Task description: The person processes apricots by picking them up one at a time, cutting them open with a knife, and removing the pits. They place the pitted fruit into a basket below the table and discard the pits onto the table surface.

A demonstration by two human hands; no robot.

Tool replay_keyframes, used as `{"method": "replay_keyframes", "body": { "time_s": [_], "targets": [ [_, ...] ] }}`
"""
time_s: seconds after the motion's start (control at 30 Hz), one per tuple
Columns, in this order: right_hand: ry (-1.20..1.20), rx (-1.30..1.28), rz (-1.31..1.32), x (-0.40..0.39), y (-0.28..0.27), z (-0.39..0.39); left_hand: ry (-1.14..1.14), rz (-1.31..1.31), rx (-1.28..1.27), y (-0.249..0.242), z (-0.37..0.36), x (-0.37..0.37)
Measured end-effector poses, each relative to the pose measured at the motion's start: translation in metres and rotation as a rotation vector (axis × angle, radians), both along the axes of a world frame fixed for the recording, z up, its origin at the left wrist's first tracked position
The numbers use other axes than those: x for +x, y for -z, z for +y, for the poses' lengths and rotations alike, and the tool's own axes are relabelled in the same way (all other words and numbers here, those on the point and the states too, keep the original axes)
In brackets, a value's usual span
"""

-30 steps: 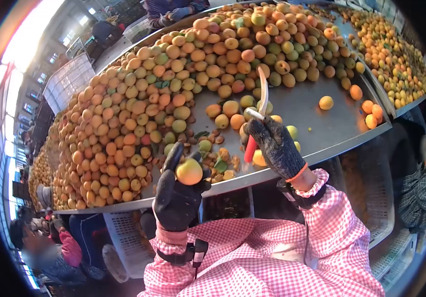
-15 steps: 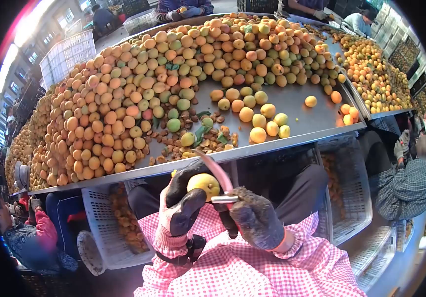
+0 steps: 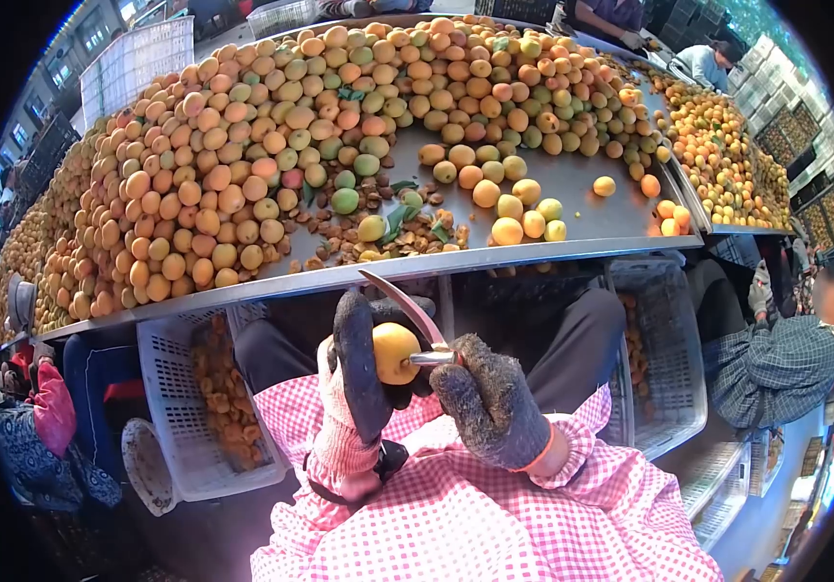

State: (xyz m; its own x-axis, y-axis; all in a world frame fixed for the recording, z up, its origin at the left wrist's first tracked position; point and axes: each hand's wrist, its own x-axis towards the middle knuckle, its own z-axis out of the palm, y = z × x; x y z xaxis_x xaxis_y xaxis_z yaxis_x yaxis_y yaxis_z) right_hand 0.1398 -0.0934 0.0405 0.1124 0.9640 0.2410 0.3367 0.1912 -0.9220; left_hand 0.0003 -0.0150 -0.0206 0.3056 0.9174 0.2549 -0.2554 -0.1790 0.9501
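Note:
My left hand (image 3: pixel 363 364), in a dark-palmed glove, holds a yellow-orange apricot (image 3: pixel 394 347) above my lap. My right hand (image 3: pixel 490 403), in a dirty dark grey glove, is closed around a knife with a curved blade (image 3: pixel 411 308) whose tip points up and left. A short metal piece (image 3: pixel 431 358) sticks out of the right fist and touches the apricot's right side. The knife's handle is hidden in the fist. Beyond both hands, whole apricots (image 3: pixel 213 175) are heaped on a metal table (image 3: pixel 592 218), with brown pits and leaves near its front edge.
A white crate (image 3: pixel 160 412) with apricot pieces stands left of my legs, a bucket (image 3: pixel 148 475) beside it. Another crate (image 3: pixel 679 354) stands at my right. Co-workers sit at both sides and across the table. More apricots (image 3: pixel 727 165) fill a second table at right.
The apricot has turned in my left hand, and the left fingers point more upward. The metal piece now meets the apricot's side. The view has shifted slightly.

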Motion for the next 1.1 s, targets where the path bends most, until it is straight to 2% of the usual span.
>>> {"method": "replay_keyframes", "body": {
  "time_s": [0.07, 0.2, 0.27, 0.33, 0.4, 0.47, 0.6, 0.7, 0.93, 1.0, 1.07, 1.1],
  "targets": [
    [0.008, 0.02, -0.01, -0.001, 0.005, 0.0, -0.235, 0.513, 0.755, -0.005, 0.001, -0.003],
    [0.015, -0.015, -0.083, 0.001, 0.008, 0.003, -0.174, 0.514, 0.616, 0.0, -0.001, 0.002],
    [0.019, 0.036, -0.155, 0.002, 0.008, 0.007, 0.016, -0.208, -0.263, 0.0, -0.002, 0.012],
    [0.022, 0.086, -0.226, 0.004, 0.007, 0.008, 0.051, -0.157, -0.21, 0.001, 0.003, 0.01],
    [0.06, 0.097, -0.451, 0.004, 0.002, 0.009, 0.086, -0.103, -0.157, 0.0, 0.004, 0.01],
    [0.065, 0.099, -0.516, 0.006, 0.001, 0.008, -0.037, -0.176, -0.166, -0.002, -0.001, 0.013],
    [0.113, 0.167, -0.678, 0.01, 0.007, 0.01, -0.119, -0.155, -0.284, -0.004, -0.006, 0.016],
    [0.09, 0.194, -0.525, 0.013, 0.016, 0.015, -0.108, -0.147, -0.281, -0.017, -0.004, 0.023],
    [0.055, 0.134, -0.379, 0.01, 0.012, 0.023, -0.158, -0.092, -0.197, -0.023, -0.001, 0.024],
    [0.096, 0.16, -0.409, 0.005, 0.016, 0.026, -0.249, -0.056, -0.113, -0.019, 0.0, 0.022],
    [0.064, 0.169, -0.449, 0.0, 0.02, 0.033, -0.395, 0.09, 0.076, -0.012, 0.005, 0.018],
    [0.006, 0.09, -0.223, -0.003, 0.02, 0.039, -0.453, 0.259, 0.209, -0.013, 0.008, 0.014]
  ]
}}
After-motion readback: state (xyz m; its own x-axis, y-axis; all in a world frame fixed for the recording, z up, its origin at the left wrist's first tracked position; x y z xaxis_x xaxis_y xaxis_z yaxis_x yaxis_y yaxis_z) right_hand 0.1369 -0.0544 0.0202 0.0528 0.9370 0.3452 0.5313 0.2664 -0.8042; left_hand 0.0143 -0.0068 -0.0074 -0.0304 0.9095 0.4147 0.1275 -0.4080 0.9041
